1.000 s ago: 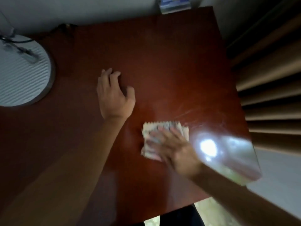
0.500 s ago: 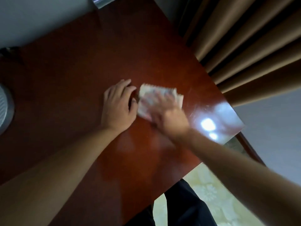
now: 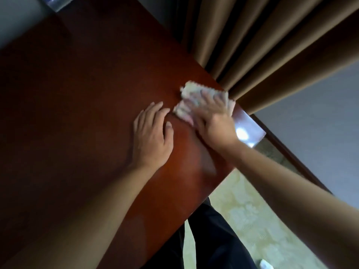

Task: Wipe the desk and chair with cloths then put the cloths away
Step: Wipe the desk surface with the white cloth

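Right hand (image 3: 210, 121): fingers spread, pressing cloth (image 3: 196, 100) onto desk (image 3: 87, 94)
Left hand (image 3: 151, 136): flat, just beside cloth
Curtain (image 3: 262, 45): behind cloth

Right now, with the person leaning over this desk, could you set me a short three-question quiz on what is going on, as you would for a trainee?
1. True or false: the left hand holds the folded cloth.
2. Which part of the reddish-brown desk is the cloth on?
A. the middle
B. the edge next to the brown curtain
C. the edge nearest the person's dark trousers
3. Fill in: the right hand presses the cloth with ____ fingers.

Key:
1. False; it rests flat on the bare desk, beside the cloth.
2. B
3. spread, fairly straight
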Tool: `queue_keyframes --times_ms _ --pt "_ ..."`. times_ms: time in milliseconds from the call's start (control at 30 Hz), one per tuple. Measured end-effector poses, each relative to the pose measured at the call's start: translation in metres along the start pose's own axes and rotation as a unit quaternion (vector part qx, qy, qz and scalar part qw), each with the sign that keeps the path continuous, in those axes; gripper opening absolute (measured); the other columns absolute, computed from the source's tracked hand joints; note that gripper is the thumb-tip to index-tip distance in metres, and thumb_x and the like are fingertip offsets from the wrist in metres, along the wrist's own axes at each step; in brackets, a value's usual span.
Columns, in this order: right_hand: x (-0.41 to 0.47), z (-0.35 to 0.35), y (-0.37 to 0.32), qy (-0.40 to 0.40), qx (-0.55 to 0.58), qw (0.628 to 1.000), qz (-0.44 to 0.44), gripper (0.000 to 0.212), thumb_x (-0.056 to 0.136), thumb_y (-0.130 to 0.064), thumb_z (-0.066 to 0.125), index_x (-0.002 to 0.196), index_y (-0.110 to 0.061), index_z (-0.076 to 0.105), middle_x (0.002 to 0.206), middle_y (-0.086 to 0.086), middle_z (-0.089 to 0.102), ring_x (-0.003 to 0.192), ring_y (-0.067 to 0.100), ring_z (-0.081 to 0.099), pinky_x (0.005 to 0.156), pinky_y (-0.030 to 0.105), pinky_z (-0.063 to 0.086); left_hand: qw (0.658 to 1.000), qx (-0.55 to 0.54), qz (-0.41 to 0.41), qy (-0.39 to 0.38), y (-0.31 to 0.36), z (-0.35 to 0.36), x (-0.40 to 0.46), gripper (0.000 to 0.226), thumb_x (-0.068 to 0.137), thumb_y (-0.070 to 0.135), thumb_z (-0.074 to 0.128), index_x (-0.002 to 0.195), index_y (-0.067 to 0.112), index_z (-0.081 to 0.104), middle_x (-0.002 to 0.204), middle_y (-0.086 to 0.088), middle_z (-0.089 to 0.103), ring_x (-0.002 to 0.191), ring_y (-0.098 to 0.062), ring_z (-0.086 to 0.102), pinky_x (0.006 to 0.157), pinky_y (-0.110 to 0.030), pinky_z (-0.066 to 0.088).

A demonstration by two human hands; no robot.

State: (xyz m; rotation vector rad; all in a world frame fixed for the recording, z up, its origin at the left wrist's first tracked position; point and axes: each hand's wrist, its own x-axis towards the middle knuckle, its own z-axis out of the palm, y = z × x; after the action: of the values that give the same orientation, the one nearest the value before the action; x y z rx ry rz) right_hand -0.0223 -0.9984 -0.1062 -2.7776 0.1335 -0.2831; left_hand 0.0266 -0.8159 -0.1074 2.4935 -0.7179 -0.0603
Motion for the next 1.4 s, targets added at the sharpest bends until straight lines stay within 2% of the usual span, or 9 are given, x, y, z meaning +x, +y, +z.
queue_keyframes --times_ms 133,333,467,567,700,833,1033,1167,1400 --pt "-0.055 0.007 -0.035 0.016 0.026 0.992 0.119 0.035 0.1 -0.028 0.049 0.132 -0.021 0.063 0.143 0.005 0.054 0.141 0.03 0.039 0.115 0.045 0.022 0.999 0.006 0.029 -0.018 0.012 0.01 0.001 0.039 0.093 0.024 0.045 0.127 0.011 0.059 0.142 -0.008 0.054 0.14 -0.026 0.04 0.117 -0.046 0.027" --pt "-0.096 -0.007 -0.02 -0.004 0.041 0.999 0.017 0.036 0.103 -0.038 0.045 0.122 -0.019 0.07 0.134 0.005 0.062 0.132 0.028 0.051 0.113 0.049 0.031 0.995 -0.002 0.09 -0.047 0.031 0.021 0.002 0.036 0.094 0.022 0.045 0.123 0.008 0.061 0.14 -0.012 0.055 0.137 -0.029 0.043 0.113 -0.048 0.033" --pt "-0.035 -0.022 0.046 0.055 -0.045 0.99 0.125 0.032 0.1 -0.028 0.048 0.126 -0.021 0.065 0.139 0.004 0.058 0.127 0.032 0.051 0.104 0.044 0.033 0.995 0.014 0.084 -0.043 0.032 0.022 -0.001 0.035 0.094 0.018 0.048 0.126 0.008 0.059 0.142 -0.012 0.053 0.137 -0.029 0.042 0.115 -0.048 0.03" --pt "-0.06 -0.004 -0.005 0.058 -0.027 0.978 0.197 0.04 0.099 -0.036 0.042 0.131 -0.022 0.062 0.142 0.004 0.055 0.134 0.032 0.044 0.111 0.052 0.026 0.996 -0.001 0.085 -0.032 0.032 0.021 -0.009 0.035 0.091 0.017 0.048 0.123 0.008 0.061 0.14 -0.012 0.054 0.134 -0.031 0.046 0.113 -0.048 0.033" --pt "-0.148 0.017 -0.121 -0.011 0.052 0.994 0.095 0.034 0.102 -0.034 0.047 0.126 -0.019 0.066 0.141 0.002 0.056 0.142 0.031 0.038 0.114 0.054 0.027 0.997 -0.021 0.065 -0.032 0.029 0.011 -0.033 0.032 0.092 0.015 0.049 0.12 0.009 0.062 0.136 -0.01 0.056 0.131 -0.029 0.048 0.108 -0.044 0.035" --pt "-0.134 0.01 -0.077 -0.039 0.046 0.997 -0.037 0.04 0.102 -0.045 0.046 0.125 -0.021 0.068 0.139 0.004 0.058 0.137 0.03 0.046 0.113 0.053 0.033 0.997 -0.008 0.063 -0.046 0.019 -0.001 -0.058 0.032 0.09 0.017 0.048 0.118 0.01 0.063 0.137 -0.01 0.056 0.13 -0.028 0.049 0.105 -0.039 0.034" --pt "-0.011 0.001 0.014 0.012 0.001 0.996 0.086 0.04 0.099 -0.03 0.043 0.133 -0.024 0.061 0.144 0.006 0.053 0.14 0.035 0.039 0.114 0.043 0.018 0.999 0.036 -0.008 -0.021 0.0 -0.022 -0.078 0.035 0.092 0.019 0.049 0.124 0.01 0.061 0.141 -0.01 0.052 0.133 -0.028 0.046 0.106 -0.045 0.036" --pt "-0.041 0.015 -0.02 0.061 -0.001 0.992 0.111 0.033 0.1 -0.028 0.049 0.129 -0.022 0.064 0.142 0.007 0.056 0.138 0.036 0.042 0.113 0.047 0.024 0.998 0.048 -0.04 -0.015 -0.009 -0.027 -0.101 0.034 0.092 0.015 0.051 0.125 0.01 0.059 0.141 -0.01 0.053 0.134 -0.027 0.045 0.107 -0.044 0.034" --pt "-0.151 0.026 -0.114 -0.014 0.034 0.999 0.038 0.04 0.097 -0.023 0.055 0.137 -0.022 0.058 0.149 0.003 0.048 0.145 0.031 0.032 0.117 0.051 0.024 0.995 0.05 -0.086 0.007 -0.011 -0.039 -0.166 0.035 0.091 0.016 0.051 0.124 0.011 0.06 0.137 -0.007 0.056 0.133 -0.025 0.048 0.106 -0.043 0.036"
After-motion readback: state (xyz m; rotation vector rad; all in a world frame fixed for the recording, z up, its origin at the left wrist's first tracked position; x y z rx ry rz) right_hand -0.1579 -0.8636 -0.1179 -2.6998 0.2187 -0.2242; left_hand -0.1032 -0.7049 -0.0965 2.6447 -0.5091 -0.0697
